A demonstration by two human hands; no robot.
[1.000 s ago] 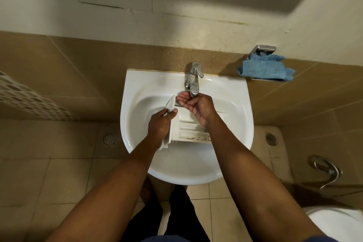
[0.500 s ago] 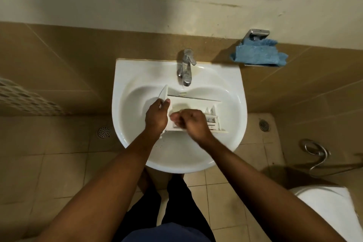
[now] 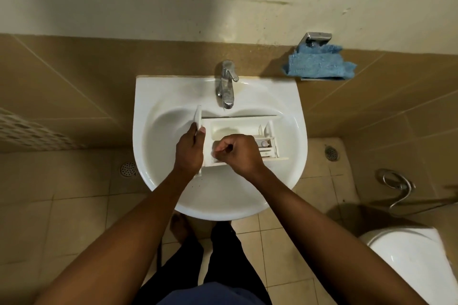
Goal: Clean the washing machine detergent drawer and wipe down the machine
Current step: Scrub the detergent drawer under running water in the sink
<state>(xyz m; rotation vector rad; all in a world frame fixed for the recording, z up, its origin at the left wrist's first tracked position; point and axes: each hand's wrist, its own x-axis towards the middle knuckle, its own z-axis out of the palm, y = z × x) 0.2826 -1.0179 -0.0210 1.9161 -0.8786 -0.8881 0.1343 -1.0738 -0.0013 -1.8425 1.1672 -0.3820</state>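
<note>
A white detergent drawer [image 3: 238, 126] lies across the basin of a white sink [image 3: 153, 181], its front panel to the left and its compartments facing up. My left hand [image 3: 189, 151] grips the front panel, thumb on the inner side. Over the drawer's near compartment, my right hand [image 3: 238, 153] has its fingers curled down into it; nothing shows in that hand. A chrome tap [image 3: 226, 84] stands just behind the drawer, and I see no running water. No washing machine is in view.
A blue cloth [image 3: 318, 63] hangs on a metal wall holder right of the sink. A white toilet [image 3: 409, 260] is at the lower right, with a metal spray hose [image 3: 399, 186] above it. A drain [image 3: 127, 169] sits in the tiled floor on the left.
My right hand has come away from under the tap and down into the drawer's near compartment, fingers now curled. My left hand has kept hold of the front panel.
</note>
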